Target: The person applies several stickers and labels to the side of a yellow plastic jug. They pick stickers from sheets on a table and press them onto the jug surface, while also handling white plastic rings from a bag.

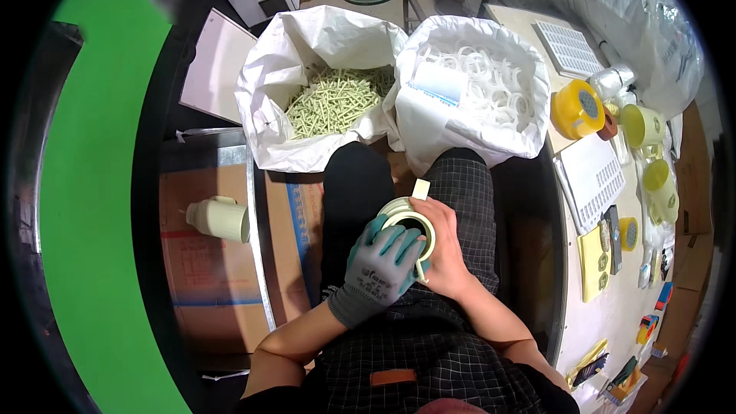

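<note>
Over my lap I hold a pale green plastic jug-like piece [396,205], its round opening facing up toward me. A flat tab sticks out at its far side, and a thin strip shows at its near side. My left hand [379,261], in a grey and teal work glove, closes on the left of the piece, with the fingers over the rim of the opening. Bare, my right hand [445,244] wraps round its right side. What lies inside the opening is dark and cannot be made out.
Ahead of my knees stand a white sack [264,119] of small pale green sticks and another sack [429,126] of clear rings. A pale green jug [222,218] lies on cardboard at left. The right-hand table [567,261] carries tape rolls, papers and green cups.
</note>
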A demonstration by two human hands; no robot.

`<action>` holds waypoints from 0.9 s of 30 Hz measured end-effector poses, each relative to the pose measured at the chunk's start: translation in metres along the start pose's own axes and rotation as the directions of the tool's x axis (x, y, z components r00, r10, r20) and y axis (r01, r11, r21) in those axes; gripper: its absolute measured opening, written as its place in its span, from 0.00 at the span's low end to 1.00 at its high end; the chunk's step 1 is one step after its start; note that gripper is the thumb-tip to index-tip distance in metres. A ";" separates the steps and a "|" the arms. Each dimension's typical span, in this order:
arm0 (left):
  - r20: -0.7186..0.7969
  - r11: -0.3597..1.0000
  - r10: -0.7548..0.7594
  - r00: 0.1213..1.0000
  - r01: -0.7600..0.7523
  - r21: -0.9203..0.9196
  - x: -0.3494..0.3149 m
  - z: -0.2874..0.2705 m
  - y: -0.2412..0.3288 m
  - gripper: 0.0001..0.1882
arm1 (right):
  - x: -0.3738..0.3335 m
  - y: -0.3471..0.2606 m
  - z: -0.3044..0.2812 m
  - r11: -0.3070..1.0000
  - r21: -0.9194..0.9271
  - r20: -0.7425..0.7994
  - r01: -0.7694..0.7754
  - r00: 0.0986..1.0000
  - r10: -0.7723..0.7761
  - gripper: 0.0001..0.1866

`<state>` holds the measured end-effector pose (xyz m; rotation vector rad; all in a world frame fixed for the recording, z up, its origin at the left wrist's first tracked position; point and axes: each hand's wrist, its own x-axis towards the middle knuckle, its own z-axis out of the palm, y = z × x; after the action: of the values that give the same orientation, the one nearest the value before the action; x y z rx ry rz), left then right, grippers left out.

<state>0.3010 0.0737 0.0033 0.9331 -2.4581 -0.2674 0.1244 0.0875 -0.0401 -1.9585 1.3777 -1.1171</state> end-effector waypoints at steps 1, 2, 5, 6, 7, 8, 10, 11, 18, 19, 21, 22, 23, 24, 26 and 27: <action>0.009 1.000 -0.014 1.000 0.014 -0.003 0.001 0.001 -0.002 0.23 | 0.003 0.001 0.000 1.000 0.005 0.005 0.002 1.000 -0.002 0.47; 0.000 1.000 -0.010 1.000 0.010 0.000 0.004 -0.003 -0.001 0.20 | 0.005 -0.006 -0.001 0.998 0.060 0.001 -0.013 1.000 0.013 0.46; 0.191 0.994 -0.112 0.975 0.112 0.012 -0.011 0.003 -0.005 0.19 | 0.006 -0.008 0.003 0.997 0.074 0.038 -0.008 0.999 0.005 0.48; 0.152 0.993 -0.118 0.981 0.117 0.015 -0.017 0.009 -0.008 0.17 | 0.006 -0.007 0.005 0.997 0.075 0.055 -0.004 0.998 0.000 0.49; 0.087 0.991 -0.128 0.988 0.125 0.044 -0.022 0.010 -0.012 0.19 | 0.007 -0.005 0.009 0.999 0.048 0.079 0.009 0.997 -0.012 0.48; 0.018 0.990 -0.124 0.992 0.123 0.065 -0.024 0.011 -0.019 0.20 | 0.015 -0.008 0.010 0.998 0.059 0.102 0.019 0.994 -0.025 0.48; -0.295 0.976 -0.056 0.954 0.114 0.184 -0.030 0.009 -0.036 0.29 | 0.041 -0.004 0.021 0.992 0.084 0.108 0.089 0.989 -0.098 0.47; -0.332 0.945 -0.117 0.936 0.208 0.254 -0.013 -0.018 -0.038 0.38 | 0.063 -0.003 0.028 0.974 0.150 0.028 0.170 0.984 -0.176 0.48; -0.674 0.849 -0.027 0.738 0.373 0.374 0.060 -0.038 -0.101 0.59 | 0.186 -0.016 0.027 0.919 0.075 -0.191 0.387 0.910 -0.368 0.41; -0.663 0.877 -0.046 0.747 0.347 0.331 0.063 -0.037 -0.101 0.59 | 0.187 -0.014 0.025 0.921 0.046 -0.186 0.388 0.909 -0.373 0.41; -0.637 0.925 -0.085 0.766 0.299 0.236 0.069 -0.033 -0.100 0.58 | 0.183 -0.008 0.018 0.922 -0.013 -0.173 0.388 0.907 -0.384 0.41; -0.595 0.943 -0.080 0.799 0.255 0.215 0.067 -0.035 -0.097 0.55 | 0.176 -0.012 0.011 0.917 -0.002 -0.153 0.399 0.906 -0.395 0.42; -0.558 0.966 -0.031 0.829 0.168 0.196 0.063 -0.026 -0.102 0.54 | 0.164 -0.010 0.000 0.938 0.070 -0.089 0.340 0.939 -0.333 0.40; -0.522 0.984 -0.013 0.853 0.104 0.145 0.060 -0.023 -0.098 0.52 | 0.149 -0.006 -0.015 0.951 0.139 -0.019 0.275 0.961 -0.275 0.39; -0.451 0.999 -0.037 0.892 0.050 0.017 0.048 -0.011 -0.075 0.50 | 0.121 0.020 -0.056 0.977 0.181 0.094 0.112 0.987 -0.131 0.34; -0.408 0.997 -0.075 0.910 0.062 -0.044 0.040 -0.008 -0.060 0.50 | 0.109 0.041 -0.077 0.985 0.168 0.129 0.027 0.990 -0.049 0.31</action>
<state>0.3136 0.0017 0.0050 0.9542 -2.0337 -0.1156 0.0549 -0.0245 0.0069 -1.9092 1.1454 -1.0623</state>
